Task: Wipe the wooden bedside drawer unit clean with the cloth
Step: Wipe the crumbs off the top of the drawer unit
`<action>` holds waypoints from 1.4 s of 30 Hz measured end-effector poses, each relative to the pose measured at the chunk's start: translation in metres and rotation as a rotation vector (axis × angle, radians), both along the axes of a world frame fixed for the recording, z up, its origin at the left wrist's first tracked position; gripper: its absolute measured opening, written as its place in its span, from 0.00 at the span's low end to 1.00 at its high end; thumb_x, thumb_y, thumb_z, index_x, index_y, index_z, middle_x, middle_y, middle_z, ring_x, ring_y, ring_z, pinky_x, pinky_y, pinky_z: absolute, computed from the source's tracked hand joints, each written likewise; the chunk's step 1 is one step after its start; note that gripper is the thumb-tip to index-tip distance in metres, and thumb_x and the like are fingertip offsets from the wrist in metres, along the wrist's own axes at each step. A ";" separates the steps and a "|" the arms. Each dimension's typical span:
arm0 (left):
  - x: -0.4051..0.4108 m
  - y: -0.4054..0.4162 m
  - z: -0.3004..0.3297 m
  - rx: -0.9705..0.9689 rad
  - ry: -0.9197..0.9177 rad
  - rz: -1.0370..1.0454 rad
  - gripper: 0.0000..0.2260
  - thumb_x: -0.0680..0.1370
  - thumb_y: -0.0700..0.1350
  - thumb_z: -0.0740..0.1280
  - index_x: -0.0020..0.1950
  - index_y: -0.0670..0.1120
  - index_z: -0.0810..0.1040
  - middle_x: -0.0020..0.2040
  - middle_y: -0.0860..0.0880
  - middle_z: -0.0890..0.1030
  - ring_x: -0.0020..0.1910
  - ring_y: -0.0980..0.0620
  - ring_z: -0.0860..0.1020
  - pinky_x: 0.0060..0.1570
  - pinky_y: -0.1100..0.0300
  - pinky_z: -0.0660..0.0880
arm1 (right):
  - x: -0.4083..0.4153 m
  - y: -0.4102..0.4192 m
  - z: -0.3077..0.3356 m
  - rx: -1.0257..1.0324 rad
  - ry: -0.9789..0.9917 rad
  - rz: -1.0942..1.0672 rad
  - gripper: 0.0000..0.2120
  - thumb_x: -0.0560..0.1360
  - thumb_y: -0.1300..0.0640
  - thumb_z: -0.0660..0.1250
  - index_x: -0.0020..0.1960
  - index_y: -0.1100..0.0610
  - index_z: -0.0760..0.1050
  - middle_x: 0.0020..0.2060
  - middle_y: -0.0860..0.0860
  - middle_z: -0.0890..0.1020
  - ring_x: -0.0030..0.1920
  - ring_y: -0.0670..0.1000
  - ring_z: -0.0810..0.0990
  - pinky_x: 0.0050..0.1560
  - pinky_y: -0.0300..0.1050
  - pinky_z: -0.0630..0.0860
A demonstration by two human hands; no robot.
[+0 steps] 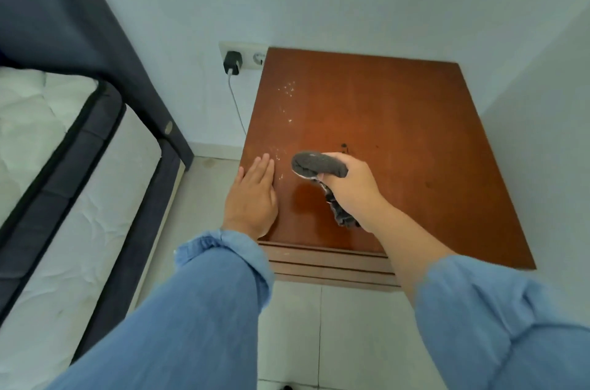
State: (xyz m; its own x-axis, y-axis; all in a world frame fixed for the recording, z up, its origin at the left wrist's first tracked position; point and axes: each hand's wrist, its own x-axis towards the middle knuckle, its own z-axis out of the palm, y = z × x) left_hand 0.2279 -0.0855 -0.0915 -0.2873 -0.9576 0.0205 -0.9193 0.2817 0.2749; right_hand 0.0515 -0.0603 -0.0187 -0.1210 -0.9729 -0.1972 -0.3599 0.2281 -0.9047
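Observation:
The wooden bedside drawer unit (399, 121) fills the middle of the head view, its reddish-brown top seen from above. White specks and dust lie along its left part, with a few dark spots near the centre. My right hand (348, 185) grips a dark grey cloth (316, 164) just above the front-left part of the top; a tail of cloth hangs below the fist. My left hand (252, 195) lies flat, fingers together, on the front-left corner of the top. The drawer fronts (329, 265) show below the front edge.
A bed with a white mattress (48, 166) and dark frame stands to the left. A black charger (232, 62) with a white cable is plugged into the wall socket behind the unit's left corner. White walls close in behind and to the right. Tiled floor (319, 325) lies in front.

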 end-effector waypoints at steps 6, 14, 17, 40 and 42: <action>-0.019 -0.067 0.016 -0.044 0.037 -0.019 0.24 0.81 0.43 0.51 0.77 0.43 0.55 0.78 0.48 0.55 0.77 0.52 0.51 0.74 0.56 0.44 | -0.014 -0.089 0.001 0.014 -0.097 -0.165 0.13 0.75 0.64 0.66 0.57 0.54 0.78 0.46 0.50 0.80 0.47 0.52 0.78 0.45 0.42 0.75; -0.018 -0.123 -0.008 -0.032 0.071 0.055 0.24 0.81 0.43 0.50 0.77 0.43 0.52 0.78 0.47 0.52 0.77 0.51 0.50 0.75 0.55 0.46 | -0.038 -0.219 -0.022 -0.070 -0.117 -0.238 0.17 0.72 0.65 0.66 0.56 0.50 0.78 0.45 0.46 0.81 0.43 0.45 0.79 0.40 0.35 0.75; -0.019 -0.125 -0.015 -0.041 0.106 0.061 0.24 0.80 0.43 0.49 0.77 0.43 0.54 0.78 0.48 0.54 0.77 0.51 0.51 0.75 0.56 0.48 | -0.035 -0.267 -0.037 -0.133 0.004 -0.217 0.16 0.72 0.63 0.66 0.55 0.47 0.79 0.47 0.44 0.82 0.47 0.45 0.80 0.44 0.36 0.76; -0.018 -0.134 -0.019 -0.011 0.082 0.093 0.28 0.77 0.48 0.44 0.77 0.46 0.53 0.78 0.52 0.52 0.77 0.56 0.48 0.75 0.58 0.47 | 0.003 -0.372 -0.073 -0.286 0.790 0.342 0.17 0.77 0.47 0.57 0.66 0.37 0.68 0.66 0.40 0.72 0.63 0.57 0.66 0.54 0.50 0.61; -0.017 -0.135 -0.021 -0.021 0.101 0.089 0.28 0.77 0.47 0.44 0.77 0.46 0.55 0.78 0.51 0.54 0.76 0.55 0.50 0.75 0.57 0.48 | 0.007 -0.351 -0.072 -0.276 0.750 0.347 0.19 0.77 0.51 0.58 0.65 0.36 0.69 0.66 0.39 0.71 0.62 0.56 0.66 0.52 0.49 0.59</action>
State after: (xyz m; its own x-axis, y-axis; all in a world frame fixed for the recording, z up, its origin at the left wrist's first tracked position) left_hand 0.2105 -0.2209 -0.1124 -0.1965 -0.9783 0.0655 -0.9089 0.2068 0.3620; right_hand 0.0585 -0.4110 -0.0912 0.1877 -0.9802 0.0636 -0.8917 -0.1972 -0.4075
